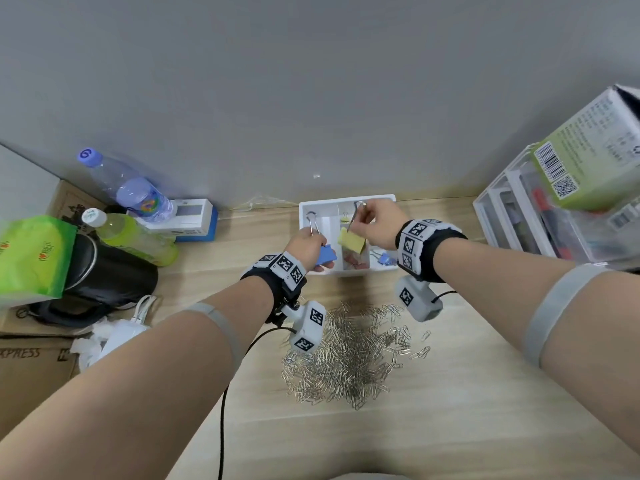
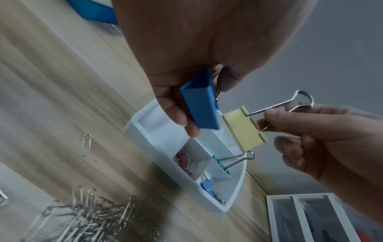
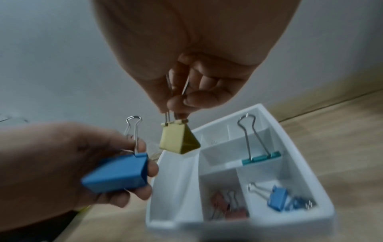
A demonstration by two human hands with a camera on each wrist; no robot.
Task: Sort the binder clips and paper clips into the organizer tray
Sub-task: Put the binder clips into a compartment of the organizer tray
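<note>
My left hand [image 1: 309,244] grips a large blue binder clip [image 1: 326,255] [image 2: 202,108] [image 3: 117,174] by its wire handles, just left of the white organizer tray [image 1: 308,206] [image 2: 140,139] [image 3: 323,211]. Over the tray's left compartment, my right hand [image 1: 375,225] pinches the wire handles of a large yellow binder clip [image 1: 351,241] [image 2: 244,131] [image 3: 178,139]. A teal binder clip [image 2: 221,165] [image 3: 261,158] sits on a tray divider. Small pink clips [image 3: 230,208] and small blue clips [image 3: 279,198] lie in separate front compartments. A pile of silver paper clips [image 1: 349,358] [image 2: 87,217] lies on the desk in front of the tray.
Water bottles [image 1: 128,188], a green bag [image 1: 31,258] and a black pouch [image 1: 104,275] crowd the left of the wooden desk [image 1: 450,393]. Clear drawer units [image 1: 536,216] and a green box [image 1: 588,150] stand at the right. A grey wall rises right behind the tray.
</note>
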